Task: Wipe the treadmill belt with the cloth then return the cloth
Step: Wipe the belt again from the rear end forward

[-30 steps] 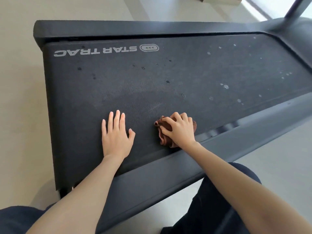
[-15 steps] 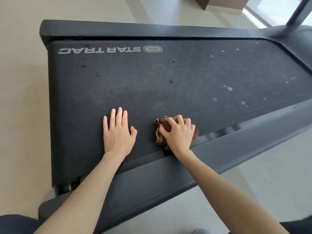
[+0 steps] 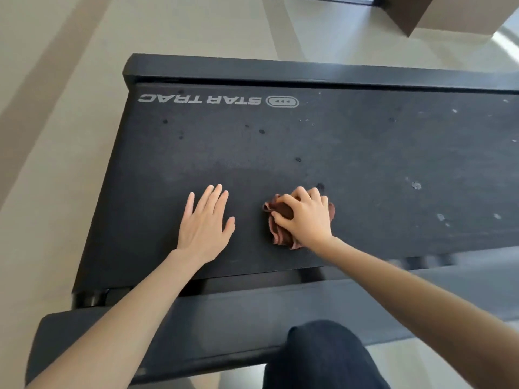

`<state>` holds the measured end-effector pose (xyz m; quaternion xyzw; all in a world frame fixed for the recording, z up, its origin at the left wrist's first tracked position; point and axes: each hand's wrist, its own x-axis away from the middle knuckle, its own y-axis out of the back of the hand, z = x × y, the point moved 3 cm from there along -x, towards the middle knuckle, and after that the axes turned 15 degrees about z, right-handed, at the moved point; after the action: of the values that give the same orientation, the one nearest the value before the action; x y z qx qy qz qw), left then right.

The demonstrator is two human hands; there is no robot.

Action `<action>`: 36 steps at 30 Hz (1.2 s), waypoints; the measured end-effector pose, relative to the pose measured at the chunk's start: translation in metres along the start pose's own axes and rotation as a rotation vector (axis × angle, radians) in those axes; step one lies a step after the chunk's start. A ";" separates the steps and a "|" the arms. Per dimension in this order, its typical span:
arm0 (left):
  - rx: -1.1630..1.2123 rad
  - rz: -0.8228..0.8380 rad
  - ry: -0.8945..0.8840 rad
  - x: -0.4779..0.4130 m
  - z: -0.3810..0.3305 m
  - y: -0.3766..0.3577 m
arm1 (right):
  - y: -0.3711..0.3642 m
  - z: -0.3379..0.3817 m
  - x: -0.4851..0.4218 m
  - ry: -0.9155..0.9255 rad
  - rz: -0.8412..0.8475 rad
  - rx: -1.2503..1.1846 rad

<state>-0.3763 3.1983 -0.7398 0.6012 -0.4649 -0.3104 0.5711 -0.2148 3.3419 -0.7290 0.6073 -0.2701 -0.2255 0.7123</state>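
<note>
Cloth [image 3: 282, 237], reddish-brown and bunched up, sits on the treadmill belt [image 3: 337, 153] toward its near edge. R hand [image 3: 306, 217] is on top of it, fingers curled over the bundle and thumb dug into the folds, so it's gripping the cloth and pressing it to the belt. Fabric pokes out on the hand's left side and below the wrist, w/ a small bit showing on the far right too.

L hand [image 3: 205, 223] lies flat on the belt just left of the cloth, not touching it. Its fingers are straight and close together, thumb out to the side, and it holds nothing. Both forearms are bare and reach in from the bottom edge.

Belt is dark grey and textured. A white STAR TRAC logo [image 3: 199, 99] sits near the far-left corner, upside down from this side. A few dark spots [image 3: 262, 131] are scattered across the belt's mid and left part, and pale specks [image 3: 416, 185] dot the right part. One dark spot sits just beyond the R hand's knuckles.

Near side rail [image 3: 224, 318] runs under both forearms, and the far side rail [image 3: 280, 71] borders the belt opposite. A knee in dark trousers [image 3: 323, 357] shows at the bottom, in front of the near rail. Floor [image 3: 56, 108] is pale beige. A cardboard box [image 3: 415, 12] stands at top right, well apart from the treadmill.
</note>
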 end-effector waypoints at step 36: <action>-0.059 0.113 -0.270 -0.075 -0.084 -0.024 | -0.001 -0.088 0.062 -0.150 -0.256 -0.043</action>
<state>-0.3238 3.2978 -0.7622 0.5098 -0.5613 -0.3691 0.5374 -0.1102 3.3665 -0.7332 0.6028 -0.2379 -0.3650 0.6685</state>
